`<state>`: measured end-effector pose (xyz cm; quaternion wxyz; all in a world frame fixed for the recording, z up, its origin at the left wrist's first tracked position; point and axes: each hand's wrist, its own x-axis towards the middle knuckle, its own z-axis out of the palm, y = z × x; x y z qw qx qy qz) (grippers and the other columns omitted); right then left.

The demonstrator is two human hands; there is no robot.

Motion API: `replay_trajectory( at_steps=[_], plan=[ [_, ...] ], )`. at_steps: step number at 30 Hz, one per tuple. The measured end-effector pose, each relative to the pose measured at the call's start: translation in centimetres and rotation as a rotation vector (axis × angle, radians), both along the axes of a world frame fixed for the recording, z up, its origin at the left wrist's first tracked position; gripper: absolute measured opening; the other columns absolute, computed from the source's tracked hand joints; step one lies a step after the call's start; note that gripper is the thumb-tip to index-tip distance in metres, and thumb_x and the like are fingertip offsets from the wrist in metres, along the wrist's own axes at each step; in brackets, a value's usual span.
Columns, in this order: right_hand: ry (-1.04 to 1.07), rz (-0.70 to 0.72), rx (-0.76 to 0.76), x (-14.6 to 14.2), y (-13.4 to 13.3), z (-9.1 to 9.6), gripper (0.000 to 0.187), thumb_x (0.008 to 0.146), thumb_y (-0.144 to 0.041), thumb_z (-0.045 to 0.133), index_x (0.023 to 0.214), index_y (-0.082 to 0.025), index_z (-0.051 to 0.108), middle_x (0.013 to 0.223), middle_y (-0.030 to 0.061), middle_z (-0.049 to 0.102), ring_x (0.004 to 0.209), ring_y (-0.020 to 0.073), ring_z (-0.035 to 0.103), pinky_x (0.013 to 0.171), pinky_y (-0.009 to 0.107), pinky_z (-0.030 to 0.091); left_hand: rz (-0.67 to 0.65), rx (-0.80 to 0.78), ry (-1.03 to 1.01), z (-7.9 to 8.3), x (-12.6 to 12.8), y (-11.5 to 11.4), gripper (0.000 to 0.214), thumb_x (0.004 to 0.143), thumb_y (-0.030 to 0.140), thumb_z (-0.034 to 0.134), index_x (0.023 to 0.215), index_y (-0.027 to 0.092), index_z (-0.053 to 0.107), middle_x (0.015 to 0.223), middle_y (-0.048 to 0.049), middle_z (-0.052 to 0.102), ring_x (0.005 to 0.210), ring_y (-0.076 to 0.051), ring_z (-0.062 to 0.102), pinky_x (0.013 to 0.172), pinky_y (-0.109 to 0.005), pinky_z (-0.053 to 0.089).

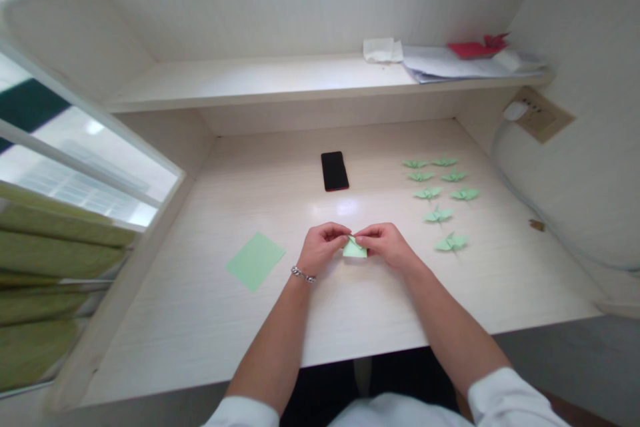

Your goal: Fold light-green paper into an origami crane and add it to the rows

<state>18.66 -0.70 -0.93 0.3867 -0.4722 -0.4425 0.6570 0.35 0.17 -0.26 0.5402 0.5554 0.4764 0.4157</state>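
Left hand (324, 247) and right hand (389, 245) pinch a small folded pale-green paper piece (355, 251) at its far edge, where uneven pressure could set a crease askew

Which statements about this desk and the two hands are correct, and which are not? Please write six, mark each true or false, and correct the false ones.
1. The left hand and the right hand both hold a small folded piece of light-green paper. True.
2. A black rectangular phone lies on the pale wood-grain desk. True.
3. The right hand touches the phone. False: it is apart from it, at the folded piece.
4. Eight light-green folded-paper birds are to the right of the phone. True.
5. Jewellery is on the right wrist. False: the silver-coloured chain bracelet is around the wrist of the left hand.
6. All green paper is folded. False: a flat light-green square sheet lies left of the left hand.
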Motion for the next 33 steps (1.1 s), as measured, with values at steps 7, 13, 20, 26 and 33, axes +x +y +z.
replay_trajectory(
  at_steps=[7, 13, 20, 26, 33],
  plan=[
    [0.006, -0.017, 0.004, -0.13, -0.05, 0.27, 0.032, 0.063, -0.035, 0.076, 0.085, -0.012, 0.075, 0.07, 0.0056, 0.068, 0.057, 0.0124, 0.056, 0.053, 0.025, 0.046, 0.052, -0.096, -0.185, -0.29, 0.39, -0.06, 0.023, 0.071, 0.028, 0.068, 0.089, 0.014, 0.069, 0.079, -0.0065, 0.071, 0.07, -0.017, 0.066, 0.066, -0.03, 0.055],
    [-0.046, -0.025, 0.079, -0.02, -0.01, 0.21, 0.034, 0.066, -0.037, 0.073, 0.089, -0.013, 0.074, 0.074, 0.007, 0.07, 0.06, 0.0146, 0.059, 0.055, 0.026, 0.047, 0.018, -0.146, -0.266, -0.5, 0.27, -0.07, 0.029, 0.073, 0.033, 0.067, 0.095, 0.014, 0.068, 0.084, -0.0075, 0.071, 0.074, -0.018, 0.066, 0.07, -0.033, 0.055],
    [-0.215, 0.008, 0.294, -0.14, -0.18, 0.69, 0.027, 0.073, -0.035, 0.066, 0.09, -0.016, 0.075, 0.083, 0.0077, 0.073, 0.07, 0.018, 0.064, 0.064, 0.028, 0.049, 0.041, -0.045, -0.127, -0.8, 0.31, -0.05, 0.037, 0.063, 0.032, 0.078, 0.093, 0.013, 0.068, 0.077, -0.0062, 0.069, 0.07, -0.016, 0.064, 0.066, -0.028, 0.053],
    [-0.278, 0.024, 0.356, -0.19, -0.31, 0.86, 0.023, 0.075, -0.03, 0.064, 0.091, -0.018, 0.075, 0.085, 0.0066, 0.074, 0.074, 0.0188, 0.066, 0.068, 0.029, 0.05, 0.055, -0.063, -0.162, -0.92, 0.16, -0.02, 0.038, 0.063, 0.031, 0.079, 0.094, 0.012, 0.067, 0.076, -0.007, 0.069, 0.069, -0.015, 0.064, 0.065, -0.027, 0.052],
    [-0.245, 0.018, 0.319, -0.22, -0.19, 0.54, 0.025, 0.073, -0.031, 0.065, 0.091, -0.017, 0.075, 0.087, 0.0076, 0.074, 0.076, 0.02, 0.066, 0.069, 0.03, 0.051, 0.044, -0.113, -0.221, -0.78, -0.01, 0.04, 0.036, 0.066, 0.03, 0.076, 0.096, 0.012, 0.066, 0.075, -0.0062, 0.069, 0.066, -0.014, 0.063, 0.062, -0.026, 0.052]
  ],
)
